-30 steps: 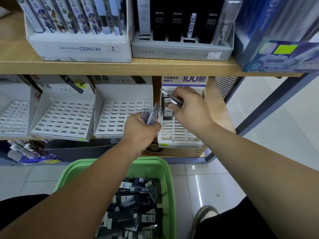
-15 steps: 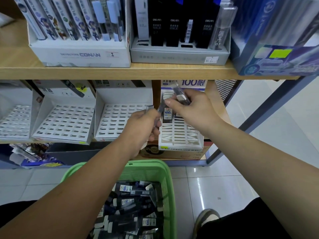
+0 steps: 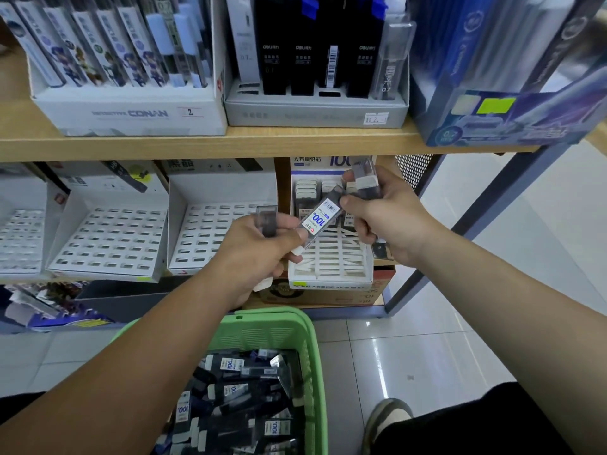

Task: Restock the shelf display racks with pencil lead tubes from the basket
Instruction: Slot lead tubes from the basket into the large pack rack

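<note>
Lead tube (image 3: 318, 221) spans both hands | left hand (image 3: 259, 254) grips it and a spare (image 3: 266, 221) | right hand (image 3: 387, 218) fingers (image 3: 348, 203) pinch it, presumably bound for display rack (image 3: 328, 261).

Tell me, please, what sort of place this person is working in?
Most likely a stationery shop aisle: a wooden shelf carries branded display boxes with a price sticker, white slotted racks sit below, and a green basket holds loose pencil lead tubes.

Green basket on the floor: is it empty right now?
No, the green basket is piled with dark pencil lead tubes, several showing white "100" labels.
</note>
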The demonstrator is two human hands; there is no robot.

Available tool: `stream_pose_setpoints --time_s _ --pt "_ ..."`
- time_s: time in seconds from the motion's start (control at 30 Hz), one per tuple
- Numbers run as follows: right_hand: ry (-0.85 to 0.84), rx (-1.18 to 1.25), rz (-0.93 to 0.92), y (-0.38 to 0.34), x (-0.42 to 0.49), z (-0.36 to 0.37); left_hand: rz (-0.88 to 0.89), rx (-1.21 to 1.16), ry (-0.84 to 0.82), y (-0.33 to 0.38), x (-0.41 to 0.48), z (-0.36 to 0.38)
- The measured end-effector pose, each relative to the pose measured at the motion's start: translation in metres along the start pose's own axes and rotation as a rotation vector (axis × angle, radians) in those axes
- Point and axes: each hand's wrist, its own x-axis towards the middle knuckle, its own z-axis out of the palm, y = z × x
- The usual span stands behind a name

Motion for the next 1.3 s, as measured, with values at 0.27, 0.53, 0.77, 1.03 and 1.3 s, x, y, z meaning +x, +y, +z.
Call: stream_pose_setpoints --time_s 0.27,0.53,0.77,1.03,1.3 --pt "-0.049 -0.569 -0.171 -0.002 -0.002 0.005 0.178 0.001 0.215 0.017 0.007 -0.013" --pt "-0.138 -0.492 -0.236 0.006 0.005 0.022 0.256 0.051 0.231 0.012 0.01 -0.007" --pt "0.038 -0.225 -0.099 0.009 0.009 0.026 0.078 0.2 0.168 -0.028 0.018 -0.004" --pt "0.03 -0.369 -0.191 0.025 0.02 0.034 0.042 0.146 0.154 -0.031 0.02 -0.005" --pt "0.043 -0.384 -0.173 0.038 0.026 0.039 0.024 0.133 0.157 -0.031 0.017 -0.005"
